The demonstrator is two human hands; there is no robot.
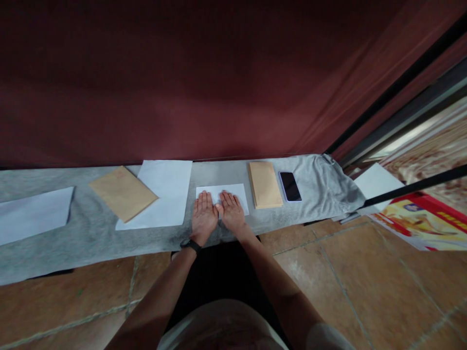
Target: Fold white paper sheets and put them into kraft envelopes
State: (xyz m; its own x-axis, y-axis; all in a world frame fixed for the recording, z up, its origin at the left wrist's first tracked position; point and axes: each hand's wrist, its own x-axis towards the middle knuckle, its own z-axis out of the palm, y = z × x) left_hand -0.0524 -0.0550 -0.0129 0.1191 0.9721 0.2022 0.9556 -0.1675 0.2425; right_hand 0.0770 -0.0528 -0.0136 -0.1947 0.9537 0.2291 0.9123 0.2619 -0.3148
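Note:
A small white sheet, perhaps folded paper (pixel 239 191), lies on the narrow table with a grey cloth (pixel 233 172). My left hand (pixel 204 216) rests palm down on its left part, fingers stretched out. Beside it my right hand (pixel 231 212) lies flat on the middle of the sheet, the two thumbs touching or nearly so. To the right is a stack of brown envelopes (pixel 265 185). On the left, a brown envelope or small stack (pixel 124 194) overlaps a larger stack of white paper (pixel 166 194).
A phone (pixel 291 187) lies right of the brown stack. Another white paper stack (pixel 34 214) is at the far left. A dark red curtain (pixel 219 97) hangs behind the table. A colourful box (pixel 426 218) and dark poles (pixel 412 188) stand at the right.

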